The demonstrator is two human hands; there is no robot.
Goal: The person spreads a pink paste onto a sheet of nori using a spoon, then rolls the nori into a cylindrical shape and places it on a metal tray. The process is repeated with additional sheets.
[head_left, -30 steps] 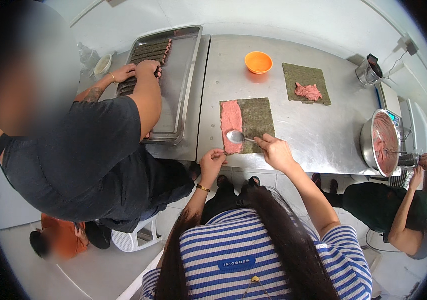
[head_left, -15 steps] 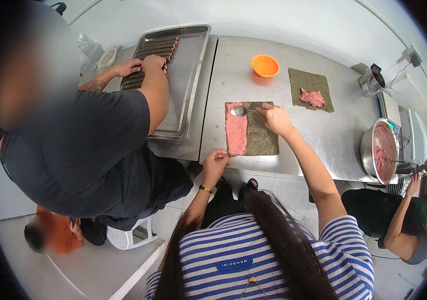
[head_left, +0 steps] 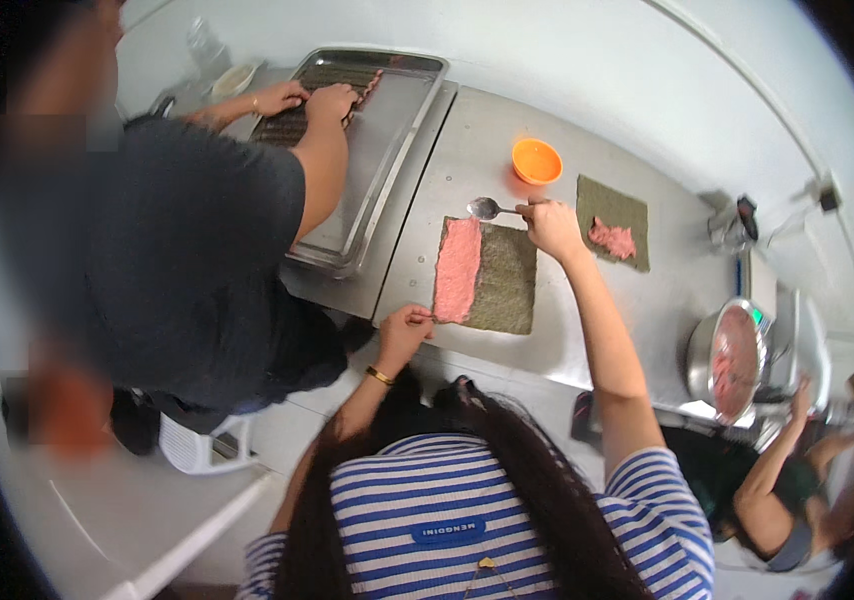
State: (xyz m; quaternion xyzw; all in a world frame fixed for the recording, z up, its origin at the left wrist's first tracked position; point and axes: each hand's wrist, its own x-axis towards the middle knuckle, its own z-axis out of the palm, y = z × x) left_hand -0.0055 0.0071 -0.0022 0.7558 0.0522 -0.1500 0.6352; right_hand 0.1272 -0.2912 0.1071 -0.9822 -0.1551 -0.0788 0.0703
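A nori sheet lies on the metal table before me. Pink meat paste covers its left part in a smooth, upright strip. My right hand is closed round the handle of a metal spoon, whose bowl is just past the sheet's far edge. At the near left corner of the nori, my left hand pinches the sheet's edge between thumb and fingers. Farther right lies a second nori sheet bearing an unspread lump of pink paste.
An orange bowl stands beyond the spoon. A steel basin of pink paste sits at the right. On the left, a co-worker's hands touch dark rolls in a metal tray. Another person holds a nori sheet at far right.
My right hand has moved the spoon off the paste to beyond the sheet's far edge. The left hand keeps its pinch at the corner. The whole view has turned and shifted.
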